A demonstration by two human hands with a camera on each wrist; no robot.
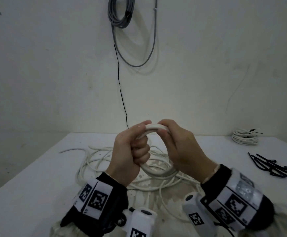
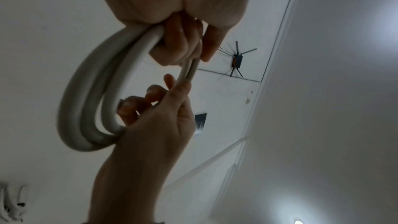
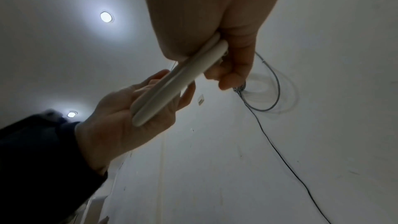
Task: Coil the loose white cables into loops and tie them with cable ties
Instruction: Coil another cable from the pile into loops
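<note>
Above the table [image 1: 36,177] I hold a small coil of white cable [image 1: 154,129] upright between both hands. My left hand [image 1: 136,146] grips the coil's left side in a fist, thumb on top. My right hand [image 1: 172,139] grips the right side, its fingers wrapped over the strands. In the left wrist view the coil [image 2: 86,100] shows as three loops running from my left hand [image 2: 172,45] to my right hand [image 2: 155,117]. The right wrist view has the strands [image 3: 178,83] lying across the left palm [image 3: 129,108]. More loose cable [image 1: 96,159] trails tangled on the table beneath.
A finished white coil [image 1: 245,138] with a black tie lies at the table's back right. Several black cable ties [image 1: 272,166] lie near the right edge. A grey cable bundle [image 1: 122,12] hangs on the wall, with a thin black wire [image 1: 120,82] running down.
</note>
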